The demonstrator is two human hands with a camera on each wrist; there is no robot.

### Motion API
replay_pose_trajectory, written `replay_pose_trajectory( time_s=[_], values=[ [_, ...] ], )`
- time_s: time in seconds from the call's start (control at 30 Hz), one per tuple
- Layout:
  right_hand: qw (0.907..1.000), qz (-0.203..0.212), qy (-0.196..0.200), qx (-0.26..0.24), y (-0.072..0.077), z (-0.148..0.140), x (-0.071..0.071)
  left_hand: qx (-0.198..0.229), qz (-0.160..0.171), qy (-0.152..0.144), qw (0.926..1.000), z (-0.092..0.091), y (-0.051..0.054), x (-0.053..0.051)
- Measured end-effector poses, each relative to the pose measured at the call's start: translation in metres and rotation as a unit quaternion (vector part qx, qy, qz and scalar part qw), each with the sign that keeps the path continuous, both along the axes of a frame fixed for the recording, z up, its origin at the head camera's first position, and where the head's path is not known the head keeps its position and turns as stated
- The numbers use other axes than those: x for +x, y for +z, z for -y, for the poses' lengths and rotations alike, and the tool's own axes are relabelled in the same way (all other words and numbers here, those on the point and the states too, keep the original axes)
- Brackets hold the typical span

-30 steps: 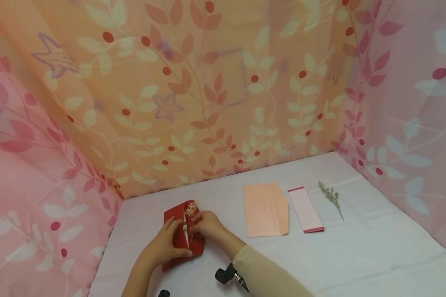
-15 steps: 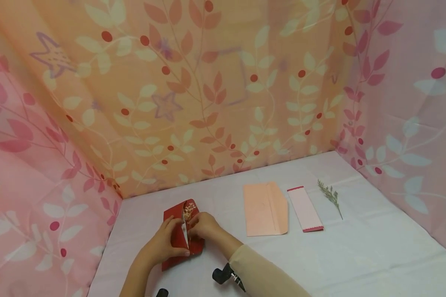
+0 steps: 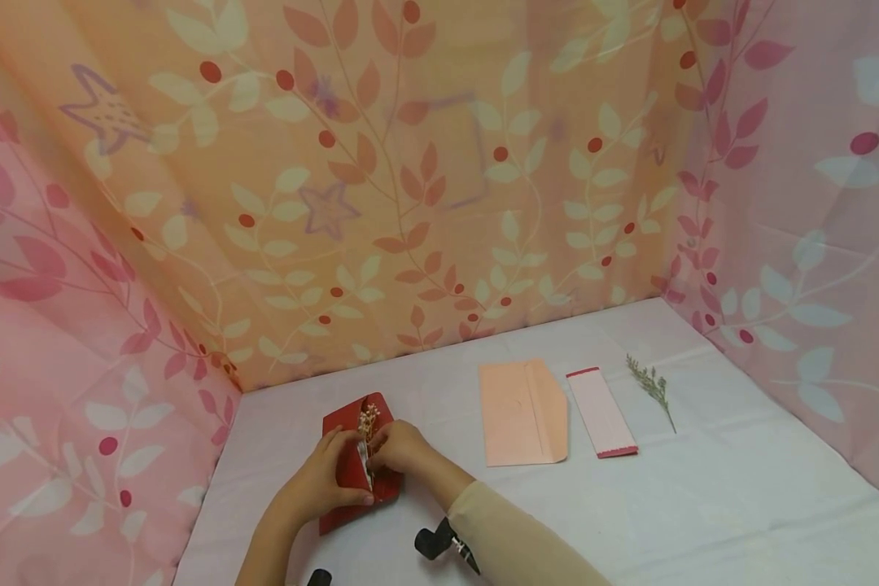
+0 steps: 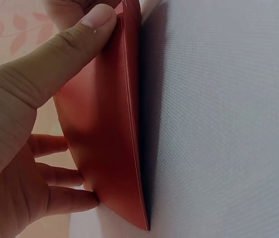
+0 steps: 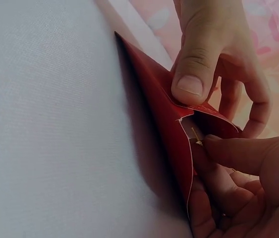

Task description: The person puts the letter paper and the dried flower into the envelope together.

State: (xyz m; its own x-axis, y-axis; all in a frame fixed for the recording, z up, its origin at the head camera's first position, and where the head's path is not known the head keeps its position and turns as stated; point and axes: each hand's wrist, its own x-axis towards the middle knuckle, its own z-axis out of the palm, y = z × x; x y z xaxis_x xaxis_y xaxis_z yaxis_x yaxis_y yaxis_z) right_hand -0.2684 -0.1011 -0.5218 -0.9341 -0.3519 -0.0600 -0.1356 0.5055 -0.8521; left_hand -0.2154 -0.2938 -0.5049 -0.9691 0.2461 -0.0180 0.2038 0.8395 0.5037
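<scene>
A red envelope (image 3: 352, 468) lies at the table's left part, its opening gaping. My left hand (image 3: 321, 482) grips its left side, thumb at the near end and fingers at the far part; in the left wrist view the thumb of the hand (image 4: 25, 109) presses the red paper (image 4: 99, 124). My right hand (image 3: 403, 452) pinches a dried flower sprig (image 3: 369, 419) over the opening. From the right wrist view, thumb and finger of my right hand (image 5: 248, 183) hold the thin stem (image 5: 197, 136) inside the mouth of the envelope (image 5: 161, 119).
A peach envelope (image 3: 513, 415) lies right of centre, with a pale pink folded card (image 3: 602, 413) beside it and a green sprig (image 3: 653, 387) farther right. A black device (image 3: 435, 541) is by my right sleeve, another black piece (image 3: 321, 578) at the front edge. Patterned curtains (image 3: 410, 179) surround the table.
The dried sprig in my right hand has moved slightly left and down, over the envelope's opening. My left hand keeps its grip with little movement.
</scene>
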Motion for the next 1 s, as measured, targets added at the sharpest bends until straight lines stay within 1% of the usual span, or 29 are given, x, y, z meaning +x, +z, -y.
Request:
replay_pose_trajectory(
  time_s=[0.1, 0.37, 0.5, 0.63, 0.87, 1.0],
  values=[
    [1.0000, -0.002, 0.002, 0.003, -0.0006, 0.0006, 0.0009, 0.001, 0.002, 0.003, 1.0000, 0.0014, -0.0006, -0.0002],
    [0.9997, -0.021, 0.006, 0.007, 0.0027, 0.0009, 0.0050, 0.022, 0.004, -0.008, 0.9997, 0.0032, -0.0001, 0.0010],
    [0.9997, -0.021, 0.008, 0.012, 0.0030, 0.0011, 0.0051, 0.020, 0.001, -0.008, 0.9998, 0.0029, 0.0010, 0.0016],
    [0.9995, -0.025, 0.011, 0.015, 0.0025, 0.0023, 0.0052, 0.015, 0.005, -0.002, 0.9999, 0.0018, 0.0023, 0.0014],
    [0.9980, -0.049, 0.025, 0.030, 0.0012, 0.0062, 0.0061, 0.019, 0.013, 0.000, 0.9997, 0.0007, 0.0040, 0.0014],
    [0.9983, -0.042, 0.032, 0.022, 0.0021, 0.0078, 0.0066, 0.023, 0.011, -0.001, 0.9997, 0.0001, 0.0045, 0.0014]
  ],
)
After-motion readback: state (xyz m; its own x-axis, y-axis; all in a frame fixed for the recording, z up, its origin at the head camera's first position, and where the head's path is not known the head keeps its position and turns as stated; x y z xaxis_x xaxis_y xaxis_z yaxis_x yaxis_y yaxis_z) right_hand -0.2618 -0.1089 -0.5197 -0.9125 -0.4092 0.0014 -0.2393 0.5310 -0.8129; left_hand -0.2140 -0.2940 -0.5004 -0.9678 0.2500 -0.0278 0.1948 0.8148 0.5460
